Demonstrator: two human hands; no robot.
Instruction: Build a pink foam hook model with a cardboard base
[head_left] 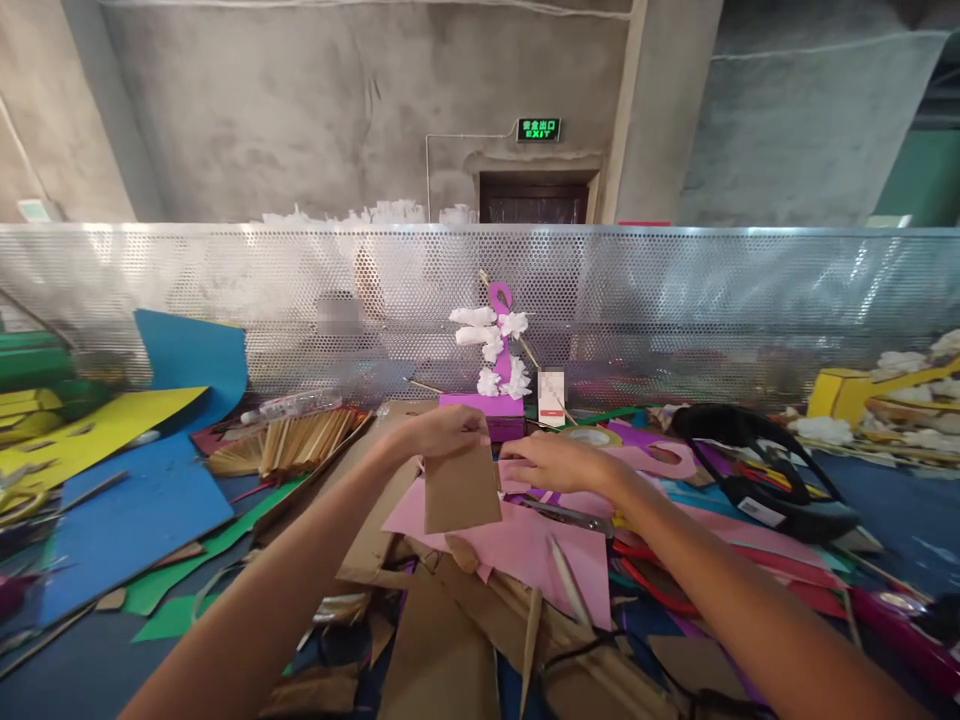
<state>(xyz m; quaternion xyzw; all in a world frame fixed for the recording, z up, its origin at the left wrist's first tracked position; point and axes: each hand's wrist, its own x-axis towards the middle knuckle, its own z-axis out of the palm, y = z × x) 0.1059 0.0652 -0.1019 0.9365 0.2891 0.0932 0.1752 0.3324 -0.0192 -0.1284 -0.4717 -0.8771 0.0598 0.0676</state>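
Note:
My left hand point(448, 430) is closed on the top edge of a brown cardboard piece point(461, 492), a rectangle hanging over a pink foam sheet point(585, 570). To its right, my right hand point(559, 462) has its fingers stretched out over pink scraps, beside the cardboard; I cannot tell whether they touch. Just beyond both hands stands a purple box point(480, 402). Above it rises a purple strip figure point(502, 350) with white crumpled tufts. Scissors point(566, 514) lie on the pink sheet below my right hand.
Cardboard scraps point(442, 640) cover the near table. Blue board point(142, 520), yellow board point(90, 440) and a bundle of wooden sticks point(300, 445) lie left. A tape roll point(590, 438) and black headgear point(765, 475) are right. A perforated metal partition point(315, 270) spans the back.

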